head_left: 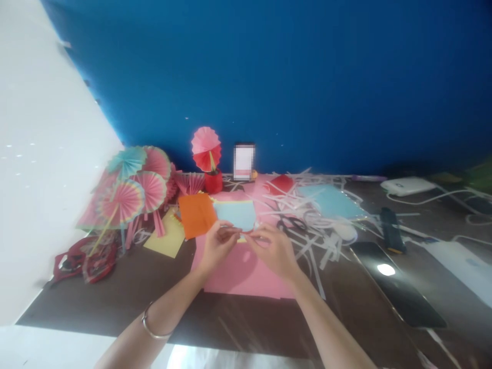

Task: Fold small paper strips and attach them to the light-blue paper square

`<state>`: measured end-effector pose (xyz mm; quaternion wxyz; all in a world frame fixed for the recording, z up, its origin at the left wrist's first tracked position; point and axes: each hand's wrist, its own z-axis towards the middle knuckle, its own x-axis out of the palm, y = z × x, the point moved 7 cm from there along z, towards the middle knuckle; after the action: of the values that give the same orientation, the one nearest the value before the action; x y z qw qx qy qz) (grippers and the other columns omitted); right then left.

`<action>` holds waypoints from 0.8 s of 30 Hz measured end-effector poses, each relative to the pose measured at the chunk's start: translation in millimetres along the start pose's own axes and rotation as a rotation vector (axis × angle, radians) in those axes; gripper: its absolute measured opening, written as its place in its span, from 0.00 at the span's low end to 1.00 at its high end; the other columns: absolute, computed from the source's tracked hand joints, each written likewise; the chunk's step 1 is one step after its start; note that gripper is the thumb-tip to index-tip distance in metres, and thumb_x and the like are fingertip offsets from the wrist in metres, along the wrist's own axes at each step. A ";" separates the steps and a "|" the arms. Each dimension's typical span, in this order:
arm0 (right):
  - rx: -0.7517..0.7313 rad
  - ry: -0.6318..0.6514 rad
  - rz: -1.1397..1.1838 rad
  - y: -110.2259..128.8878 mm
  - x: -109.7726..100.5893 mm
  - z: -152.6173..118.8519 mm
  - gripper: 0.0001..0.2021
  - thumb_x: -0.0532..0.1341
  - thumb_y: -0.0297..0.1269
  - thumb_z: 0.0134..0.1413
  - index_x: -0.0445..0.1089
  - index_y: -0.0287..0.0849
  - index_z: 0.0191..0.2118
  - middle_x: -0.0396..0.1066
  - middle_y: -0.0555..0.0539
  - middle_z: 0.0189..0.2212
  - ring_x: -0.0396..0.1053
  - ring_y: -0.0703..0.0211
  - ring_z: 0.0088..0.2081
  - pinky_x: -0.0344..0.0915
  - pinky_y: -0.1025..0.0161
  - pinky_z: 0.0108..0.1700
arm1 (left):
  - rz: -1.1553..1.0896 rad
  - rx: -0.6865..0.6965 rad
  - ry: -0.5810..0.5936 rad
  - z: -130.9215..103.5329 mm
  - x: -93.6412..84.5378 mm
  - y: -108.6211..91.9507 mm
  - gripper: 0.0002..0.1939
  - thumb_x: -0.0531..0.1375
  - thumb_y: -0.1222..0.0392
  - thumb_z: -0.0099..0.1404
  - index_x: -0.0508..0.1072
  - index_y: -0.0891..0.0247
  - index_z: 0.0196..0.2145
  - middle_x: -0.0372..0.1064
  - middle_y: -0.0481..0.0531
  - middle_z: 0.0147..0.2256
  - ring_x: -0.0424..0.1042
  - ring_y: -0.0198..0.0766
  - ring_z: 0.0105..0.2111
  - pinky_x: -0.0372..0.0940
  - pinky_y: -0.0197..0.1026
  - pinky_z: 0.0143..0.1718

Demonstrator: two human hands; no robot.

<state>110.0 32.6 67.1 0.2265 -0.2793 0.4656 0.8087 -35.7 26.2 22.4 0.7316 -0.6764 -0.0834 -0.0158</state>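
My left hand (218,245) and my right hand (275,252) meet fingertip to fingertip above the middle of the desk. Both are closed in a pinch on a thin reddish paper strip (246,232), mostly covered by my fingers and blurred. Beneath them lie pink paper sheets (234,277) and, just beyond my fingertips, a light blue sheet (235,211) with a yellowish edge. An orange paper piece (197,215) lies to the left of my left hand. Black-handled scissors (294,222) are partly visible beside my right hand, among paper strips.
Pleated paper fans (121,200) are piled at left, above red-framed glasses (86,259). A pink-and-red fan stands in a red holder (213,181) at the back. White paper strips (319,220), a blue sheet (332,201) and a phone (400,287) lie at right.
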 end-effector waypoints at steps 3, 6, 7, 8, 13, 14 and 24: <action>0.013 0.000 0.021 0.7 -1.2 0.3 0.09 0.59 0.40 0.50 0.74 0.45 0.27 0.72 0.48 0.27 0.70 0.62 0.29 0.65 0.68 0.29 | -0.004 -0.004 -0.002 -0.2 -0.2 1.9 0.14 0.63 0.59 0.52 0.62 0.61 0.33 0.75 0.53 0.31 0.74 0.40 0.37 0.68 0.40 0.38; 0.014 0.001 0.009 -0.1 -0.6 0.5 0.09 0.59 0.41 0.50 0.74 0.45 0.27 0.73 0.48 0.27 0.70 0.61 0.29 0.65 0.67 0.29 | 0.002 0.007 0.017 -0.2 0.6 3.3 0.13 0.63 0.58 0.53 0.63 0.62 0.32 0.74 0.53 0.32 0.74 0.40 0.37 0.68 0.40 0.38; 0.011 0.001 0.002 -0.4 -0.2 0.5 0.09 0.59 0.41 0.50 0.74 0.45 0.27 0.73 0.48 0.27 0.70 0.61 0.30 0.65 0.67 0.29 | 0.005 0.017 0.026 -0.2 1.0 3.2 0.12 0.63 0.57 0.53 0.63 0.62 0.32 0.74 0.53 0.32 0.74 0.40 0.37 0.68 0.40 0.38; 0.008 0.003 -0.003 -0.7 0.3 0.5 0.09 0.59 0.42 0.50 0.74 0.45 0.27 0.73 0.48 0.27 0.70 0.60 0.30 0.65 0.67 0.30 | 0.012 0.029 0.033 -0.2 1.3 2.8 0.12 0.63 0.57 0.53 0.63 0.62 0.31 0.74 0.53 0.32 0.74 0.40 0.37 0.68 0.40 0.39; 0.025 0.011 -0.015 -3.3 1.5 0.1 0.09 0.59 0.42 0.50 0.74 0.45 0.27 0.73 0.48 0.28 0.70 0.60 0.30 0.64 0.66 0.30 | 0.036 0.050 0.036 -0.1 1.6 0.7 0.10 0.62 0.57 0.54 0.65 0.64 0.28 0.73 0.54 0.32 0.73 0.39 0.36 0.67 0.41 0.40; 0.025 0.009 -0.016 -3.5 1.3 0.0 0.09 0.59 0.42 0.50 0.74 0.45 0.27 0.73 0.48 0.28 0.70 0.60 0.30 0.64 0.66 0.30 | 0.037 0.050 0.035 -0.1 1.7 0.3 0.10 0.62 0.57 0.54 0.65 0.64 0.28 0.73 0.54 0.32 0.73 0.39 0.36 0.67 0.41 0.40; -0.012 -0.005 -0.070 -4.4 2.1 0.0 0.10 0.58 0.43 0.51 0.74 0.46 0.27 0.72 0.49 0.26 0.70 0.61 0.29 0.62 0.66 0.29 | 0.016 0.031 0.034 -0.2 1.4 2.5 0.11 0.63 0.56 0.53 0.65 0.63 0.28 0.73 0.53 0.31 0.73 0.40 0.36 0.68 0.43 0.41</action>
<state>111.2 34.9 63.0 0.2544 -0.2947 0.4500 0.8037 -34.0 26.3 20.1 0.7435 -0.6651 -0.0659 -0.0199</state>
